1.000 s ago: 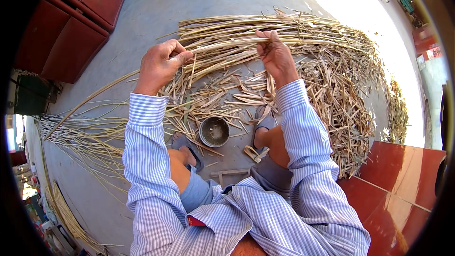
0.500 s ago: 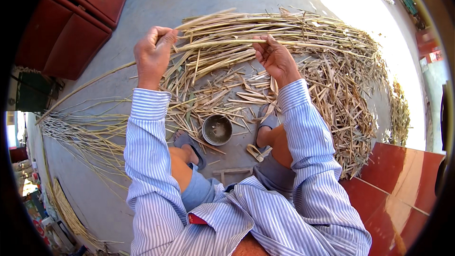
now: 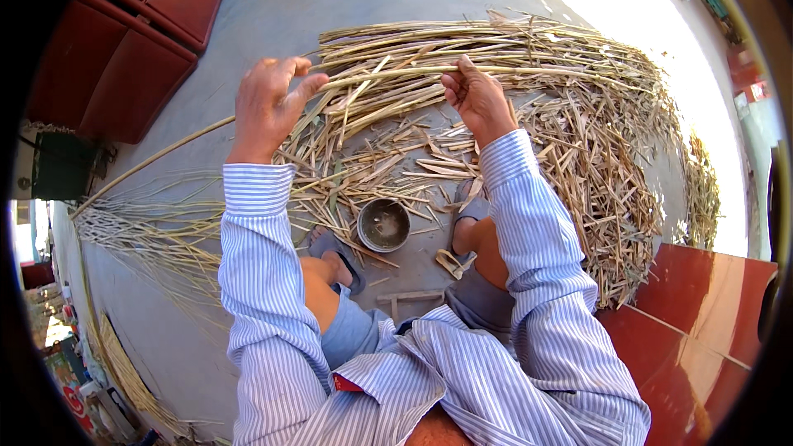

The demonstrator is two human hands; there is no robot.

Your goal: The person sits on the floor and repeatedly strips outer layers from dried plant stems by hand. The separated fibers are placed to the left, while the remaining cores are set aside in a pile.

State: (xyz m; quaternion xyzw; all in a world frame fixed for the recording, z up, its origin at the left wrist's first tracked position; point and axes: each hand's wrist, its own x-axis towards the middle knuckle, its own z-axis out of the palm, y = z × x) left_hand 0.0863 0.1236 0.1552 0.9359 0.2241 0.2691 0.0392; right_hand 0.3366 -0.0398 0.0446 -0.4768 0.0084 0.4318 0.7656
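Observation:
A long pale-green stalk (image 3: 388, 75) stretches across in front of me, from the far left floor past both hands and out over the heap. My right hand (image 3: 479, 101) pinches it between thumb and fingers. My left hand (image 3: 271, 106) is open, thumb and fingertips apart, with the stalk passing behind it; whether it touches the stalk is hidden. Just right of the left hand, a short pale strip of husk (image 3: 366, 87) crosses the stalk at a slant. Beyond the hands lies a thick pile of dry stalks (image 3: 462, 37).
Loose husks (image 3: 591, 190) are heaped at the right. A metal bowl (image 3: 383, 225) stands between my sandalled feet. Thin stripped stems (image 3: 157, 231) fan out at the left. Dark red cabinets (image 3: 136, 41) are at the upper left, a red panel (image 3: 686, 306) at the lower right.
My left hand has opened from a closed grip and let go of a husk strip that stuck out over the pile. The right hand still pinches the stalk, slightly farther left.

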